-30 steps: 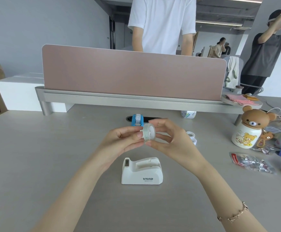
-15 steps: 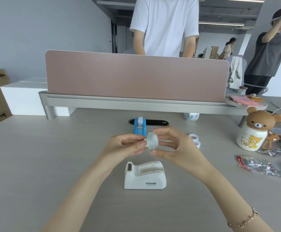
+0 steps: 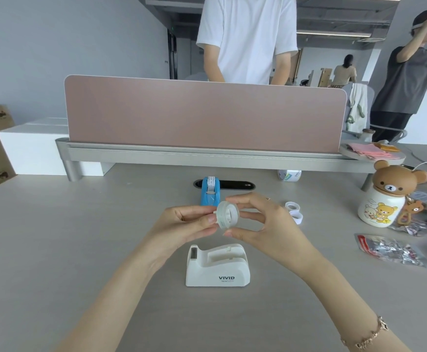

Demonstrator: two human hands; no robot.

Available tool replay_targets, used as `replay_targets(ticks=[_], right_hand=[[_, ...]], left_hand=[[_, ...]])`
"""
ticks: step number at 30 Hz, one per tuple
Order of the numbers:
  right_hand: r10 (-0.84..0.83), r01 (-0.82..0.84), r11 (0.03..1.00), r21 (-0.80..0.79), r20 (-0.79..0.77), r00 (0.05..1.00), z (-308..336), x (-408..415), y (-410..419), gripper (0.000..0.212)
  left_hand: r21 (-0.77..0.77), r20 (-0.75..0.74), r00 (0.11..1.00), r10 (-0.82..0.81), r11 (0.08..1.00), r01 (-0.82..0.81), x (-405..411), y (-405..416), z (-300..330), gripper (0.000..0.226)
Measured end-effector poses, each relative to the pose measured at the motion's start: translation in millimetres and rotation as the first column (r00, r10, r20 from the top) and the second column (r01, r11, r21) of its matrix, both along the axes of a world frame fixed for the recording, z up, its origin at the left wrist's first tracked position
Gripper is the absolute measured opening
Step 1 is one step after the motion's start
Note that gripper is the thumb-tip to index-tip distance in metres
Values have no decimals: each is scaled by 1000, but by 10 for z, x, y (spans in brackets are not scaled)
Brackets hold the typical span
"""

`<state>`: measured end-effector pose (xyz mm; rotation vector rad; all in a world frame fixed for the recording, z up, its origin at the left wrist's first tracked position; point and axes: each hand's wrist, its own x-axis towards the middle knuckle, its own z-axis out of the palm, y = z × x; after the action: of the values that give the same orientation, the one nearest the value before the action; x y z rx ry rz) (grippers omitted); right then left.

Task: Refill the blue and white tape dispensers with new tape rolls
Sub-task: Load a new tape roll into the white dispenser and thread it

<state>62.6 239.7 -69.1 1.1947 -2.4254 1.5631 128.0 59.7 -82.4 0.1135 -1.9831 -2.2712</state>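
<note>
Both hands were raised above the desk (image 3: 54, 250), sharing one clear tape roll (image 3: 228, 215) between them. The left hand (image 3: 181, 226) pinched the roll's left face, its fingers (image 3: 208, 220) pressed on what appeared to be a hub stub. The right hand (image 3: 265, 224) pinched the roll by its rim, one finger above and the thumb below. The roll was held on edge, clear of everything, above the white dispenser (image 3: 217, 266).

The white dispenser stood directly below the hands, its cradle open and empty. The blue dispenser (image 3: 210, 191) stood further back, partly hidden by the roll; a strip of tape showed along its top, so it was judged already loaded. Two spare rolls (image 3: 293, 212) lay just right of the right hand.

The step in hand was judged to be seating the core in the new roll for the white dispenser. The next move would call for lowering the roll into the cradle with the hub ends meeting the side slots, the free end facing the cutter. Whether the free end had been lifted could not be determined.
</note>
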Motion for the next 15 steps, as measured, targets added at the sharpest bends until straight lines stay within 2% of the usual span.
replay_targets(ticks=[4,9,15], right_hand=[[6,-6,1000,-6,-12,1000,2,30,-9,47],[11,-11,1000,-21,-24,1000,12,74,-26,44],[-6,5,1000,-25,-37,999,28,115,-52,46]], left_hand=[[43,-16,999,-35,998,35,3,-17,-1,34],[6,-73,992,-101,995,102,33,7,7,28],[-42,-76,994,-80,996,77,61,-39,57,31]])
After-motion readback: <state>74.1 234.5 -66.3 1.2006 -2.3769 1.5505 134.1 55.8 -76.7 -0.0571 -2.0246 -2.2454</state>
